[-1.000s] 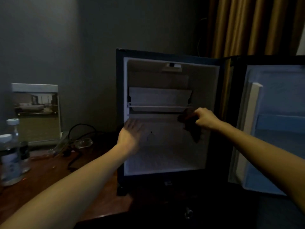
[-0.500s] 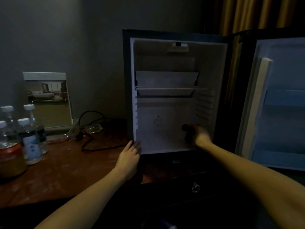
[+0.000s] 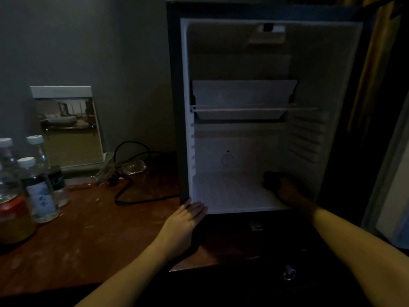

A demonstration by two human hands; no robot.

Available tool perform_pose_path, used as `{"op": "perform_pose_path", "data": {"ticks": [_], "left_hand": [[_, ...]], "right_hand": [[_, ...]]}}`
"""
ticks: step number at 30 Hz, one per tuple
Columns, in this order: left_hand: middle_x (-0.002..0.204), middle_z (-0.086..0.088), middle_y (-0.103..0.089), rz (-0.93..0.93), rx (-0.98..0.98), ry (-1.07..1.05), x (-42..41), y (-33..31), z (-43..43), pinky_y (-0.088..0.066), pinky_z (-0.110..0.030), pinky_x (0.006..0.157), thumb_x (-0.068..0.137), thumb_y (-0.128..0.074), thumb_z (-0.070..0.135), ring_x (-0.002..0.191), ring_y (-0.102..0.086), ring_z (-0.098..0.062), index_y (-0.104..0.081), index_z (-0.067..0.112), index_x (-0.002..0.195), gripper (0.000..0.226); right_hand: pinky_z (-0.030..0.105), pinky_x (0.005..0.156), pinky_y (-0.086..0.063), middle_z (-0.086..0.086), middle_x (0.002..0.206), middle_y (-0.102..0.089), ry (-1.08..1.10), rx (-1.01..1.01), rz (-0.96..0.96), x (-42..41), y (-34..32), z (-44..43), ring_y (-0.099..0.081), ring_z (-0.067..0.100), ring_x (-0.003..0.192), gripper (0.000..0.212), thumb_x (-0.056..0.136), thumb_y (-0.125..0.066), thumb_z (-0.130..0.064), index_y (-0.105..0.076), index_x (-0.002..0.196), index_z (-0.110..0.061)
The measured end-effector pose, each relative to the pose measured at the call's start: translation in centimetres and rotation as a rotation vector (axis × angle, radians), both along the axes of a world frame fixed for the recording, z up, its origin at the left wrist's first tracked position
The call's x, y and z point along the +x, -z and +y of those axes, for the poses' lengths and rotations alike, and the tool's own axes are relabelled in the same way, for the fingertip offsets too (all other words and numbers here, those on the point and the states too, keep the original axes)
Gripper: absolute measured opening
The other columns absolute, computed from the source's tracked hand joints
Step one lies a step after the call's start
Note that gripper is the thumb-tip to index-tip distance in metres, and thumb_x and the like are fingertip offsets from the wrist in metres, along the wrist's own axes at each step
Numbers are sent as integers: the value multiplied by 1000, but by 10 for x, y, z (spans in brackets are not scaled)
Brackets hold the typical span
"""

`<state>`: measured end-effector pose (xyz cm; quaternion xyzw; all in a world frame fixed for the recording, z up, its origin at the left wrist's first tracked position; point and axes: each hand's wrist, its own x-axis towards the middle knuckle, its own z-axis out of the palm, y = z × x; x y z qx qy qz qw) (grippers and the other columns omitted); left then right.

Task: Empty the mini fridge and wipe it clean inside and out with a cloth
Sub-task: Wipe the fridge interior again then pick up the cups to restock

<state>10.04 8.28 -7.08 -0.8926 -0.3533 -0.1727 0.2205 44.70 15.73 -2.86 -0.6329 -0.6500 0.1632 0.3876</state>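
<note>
Presently the emptying stage appears complete: the mini fridge (image 3: 174,96) stands on the counter (image 3: 88,240) with its door (image 3: 391,173) swung open to the right. No contents show in the cabinet, only the single shelf (image 3: 243,110) in place. Bottles (image 3: 37,185) stand grouped at the counter's left end, well apart from the fridge. Interior wiping is judged under way: the right hand (image 3: 287,194) is inside, low at the right rear, grasping a dark cloth (image 3: 269,180) against the floor of the cabinet. The left hand (image 3: 184,220) lies released, fingers straight, on the lower left corner of the frame. Outstanding, by judgement: inner walls, shelf, door lining, entire exterior. The counter is reddish-brown wood, scuffed, and carries a black cable (image 3: 132,193) and a standing picture card (image 3: 66,127). The room is dim, with a grey wall behind and an ochre curtain (image 3: 371,74) at right
</note>
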Motion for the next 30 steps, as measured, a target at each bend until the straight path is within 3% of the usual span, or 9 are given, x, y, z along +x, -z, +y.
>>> {"op": "perform_pose_path", "data": {"ticks": [3, 7, 10, 14, 17, 20, 22, 26, 30], "left_hand": [[127, -4, -63, -24, 16, 5, -1, 0, 2, -30, -43, 112, 56, -72, 7, 123, -54, -17, -65, 9, 124, 68], [128, -6, -62, -83, -9, 9, -1, 2, 2, -27, -41, 115, 74, -36, 11, 125, -49, -18, -63, 7, 126, 58], [127, -7, -61, -111, -9, 22, -1, 1, 1, -32, -42, 114, 79, -35, 14, 124, -51, -21, -62, 5, 125, 55], [115, -13, -64, -146, 21, 18, 2, -1, -3, -18, -33, 117, 77, -38, 14, 118, -47, -22, -67, 1, 116, 51], [115, -12, -64, -131, 78, 19, 0, -1, -6, -14, -33, 119, 75, -41, 5, 118, -46, -22, -67, 1, 117, 49], [117, -10, -64, -114, 94, 20, 0, 1, -8, -21, -37, 117, 64, -68, -6, 117, -50, -22, -65, 3, 120, 56], [116, -10, -64, -127, 97, 13, 2, 1, -7, -27, -41, 115, 59, -74, -8, 114, -58, -24, -66, 2, 119, 61], [114, -12, -65, -147, 85, 23, 2, 3, -3, -30, -50, 108, 59, -74, -9, 109, -63, -28, -66, -1, 118, 60], [114, -11, -65, -193, 91, 49, 1, 5, -2, -29, -46, 111, 77, -52, 2, 110, -61, -27, -67, 0, 117, 42]], "right_hand": [[21, 101, -30, 6, 134, -53, -137, -10, -48, -21, -7, 15, -45, 23, 129, 40, 93, -63, -16, -56, 131, -6], [21, 102, -29, 1, 142, -48, -224, -77, -15, -75, -7, 29, -45, 20, 129, 49, 92, -64, -29, -52, 138, -15], [13, 105, -25, 0, 147, -45, -372, -93, -90, -116, -7, 21, -45, 15, 132, 49, 95, -59, -30, -48, 142, -17], [18, 114, -27, -5, 150, -41, -633, 33, -259, -134, 9, -21, -42, 7, 133, 44, 99, -52, -21, -47, 142, -22], [19, 112, -29, -10, 148, -43, -685, 51, -194, -105, 14, -49, -42, 2, 133, 40, 100, -49, -24, -50, 140, -26], [21, 104, -42, -5, 147, -45, -603, 0, -138, -53, 11, -53, -54, 8, 124, 42, 100, -49, -23, -48, 142, -18], [13, 100, -41, 1, 146, -46, -446, -29, -128, -16, 8, -38, -55, 12, 121, 44, 98, -53, -19, -48, 141, -10], [20, 104, -30, 2, 140, -50, -140, -37, -119, 17, 7, 12, -45, 20, 131, 48, 93, -62, -27, -52, 137, -11], [34, 107, -35, -1, 136, -52, -132, -10, -160, -20, 5, 49, -47, 20, 126, 49, 90, -60, -42, -57, 133, -18]]}}
